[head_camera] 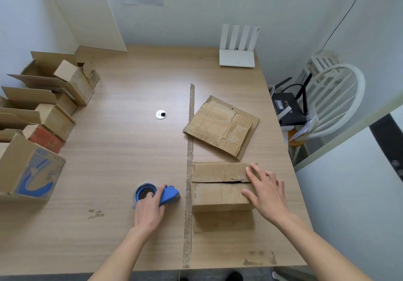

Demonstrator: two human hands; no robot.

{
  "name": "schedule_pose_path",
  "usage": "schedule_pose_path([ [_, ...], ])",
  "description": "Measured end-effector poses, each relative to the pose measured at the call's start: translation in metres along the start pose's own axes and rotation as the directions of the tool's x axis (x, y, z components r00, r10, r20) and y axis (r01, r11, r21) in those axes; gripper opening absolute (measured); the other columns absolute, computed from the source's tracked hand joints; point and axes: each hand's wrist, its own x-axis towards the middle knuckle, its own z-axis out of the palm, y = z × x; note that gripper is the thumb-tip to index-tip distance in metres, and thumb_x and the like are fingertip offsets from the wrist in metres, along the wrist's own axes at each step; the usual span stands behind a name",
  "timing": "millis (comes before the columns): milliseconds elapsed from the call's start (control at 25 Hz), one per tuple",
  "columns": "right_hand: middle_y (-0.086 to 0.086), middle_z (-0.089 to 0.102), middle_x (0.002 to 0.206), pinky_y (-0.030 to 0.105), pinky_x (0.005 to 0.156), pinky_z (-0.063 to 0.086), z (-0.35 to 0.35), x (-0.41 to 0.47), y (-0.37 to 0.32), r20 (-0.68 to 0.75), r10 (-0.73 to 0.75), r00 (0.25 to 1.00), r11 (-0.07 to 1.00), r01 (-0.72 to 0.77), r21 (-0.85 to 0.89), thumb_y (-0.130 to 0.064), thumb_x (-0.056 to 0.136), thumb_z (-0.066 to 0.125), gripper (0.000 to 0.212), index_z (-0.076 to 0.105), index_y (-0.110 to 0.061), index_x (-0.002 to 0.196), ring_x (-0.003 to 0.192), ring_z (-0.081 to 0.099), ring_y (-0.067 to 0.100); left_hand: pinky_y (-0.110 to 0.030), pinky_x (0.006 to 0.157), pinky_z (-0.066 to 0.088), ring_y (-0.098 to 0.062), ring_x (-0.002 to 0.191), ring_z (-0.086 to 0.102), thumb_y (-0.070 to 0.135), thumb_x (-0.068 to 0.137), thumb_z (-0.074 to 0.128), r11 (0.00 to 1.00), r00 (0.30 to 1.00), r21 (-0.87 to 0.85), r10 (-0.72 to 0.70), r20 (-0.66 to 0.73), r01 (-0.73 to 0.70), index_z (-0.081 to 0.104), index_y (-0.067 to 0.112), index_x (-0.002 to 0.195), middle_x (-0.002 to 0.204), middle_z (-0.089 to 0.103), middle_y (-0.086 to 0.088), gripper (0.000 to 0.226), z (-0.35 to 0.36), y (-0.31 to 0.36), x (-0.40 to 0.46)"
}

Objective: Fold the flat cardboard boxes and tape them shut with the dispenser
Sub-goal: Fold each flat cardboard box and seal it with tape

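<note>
Cardboard box (pixel 221 187) sits folded up on the table (pixel 122 150), directly under my right hand (pixel 265 190). Head view, the only one: right fingers spread flat, pressing both top flaps down at their right end; the seam gap runs leftward from under my palm, not yet taped. Board looks worn, creased, light and springy, so I judge the flaps will pop up if pressure lifts. One lower flap sticks out toward me below the hand.

Left hand (pixel 149 210) curls over the blue tape dispenser (pixel 158 194), lying on the table just left of the box; fingers wrap its handle, roll beyond my knuckles. Hard plastic, easy grip by the handle.

Flat cardboard stack (pixel 222 127) waits beyond the right hand. Finished boxes (pixel 43 115) stand well left of the dispenser hand.
</note>
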Motion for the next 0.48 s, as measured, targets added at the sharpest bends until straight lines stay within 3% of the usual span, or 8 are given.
schedule_pose_path([
  [120,-0.002,0.032,0.146,0.032,0.101,0.038,-0.004,0.006,-0.003,0.013,-0.014,1.0,0.998,0.014,0.055,-0.048,0.098,0.057,0.073,0.026,-0.023,0.159,0.126,0.038,0.018,-0.038,0.076,0.052,-0.017,0.087,0.057,0.05,0.09,0.054,0.973,0.996,-0.217,0.084,0.037,-0.074,0.033,0.046,0.144,0.098,0.054,0.008,0.059,-0.03,-0.004,-0.003],
  [240,-0.002,0.042,0.123,0.027,0.08,0.046,-0.006,0.006,-0.006,0.084,0.004,0.996,0.976,-0.022,0.216,-0.043,0.098,0.062,0.077,0.021,-0.023,0.161,0.1,0.051,0.015,-0.034,0.072,0.053,-0.005,0.086,0.059,0.073,0.079,0.053,0.942,0.977,-0.264,0.183,-0.114,-0.207,0.05,0.047,0.125,0.098,0.06,0.022,0.053,-0.085,0.009,-0.004],
  [360,-0.002,0.049,0.124,0.028,0.086,0.047,-0.009,0.003,-0.006,0.124,0.03,0.992,0.963,-0.062,0.264,-0.041,0.099,0.06,0.079,0.015,-0.023,0.162,0.106,0.054,0.016,-0.026,0.067,0.049,0.0,0.082,0.059,0.077,0.077,0.055,0.884,0.902,-0.215,0.368,-0.227,-0.415,0.054,0.047,0.119,0.099,0.062,0.027,0.051,-0.14,0.063,-0.005],
  [480,-0.005,0.051,0.12,0.028,0.091,0.046,-0.014,0.003,-0.006,0.148,0.047,0.988,0.932,-0.097,0.35,-0.041,0.096,0.063,0.08,0.019,-0.027,0.161,0.11,0.054,0.016,-0.017,0.068,0.042,0.004,0.084,0.057,0.073,0.08,0.057,0.805,0.832,-0.216,0.546,-0.096,-0.553,0.052,0.049,0.122,0.101,0.061,0.029,0.048,-0.164,0.132,-0.014],
])
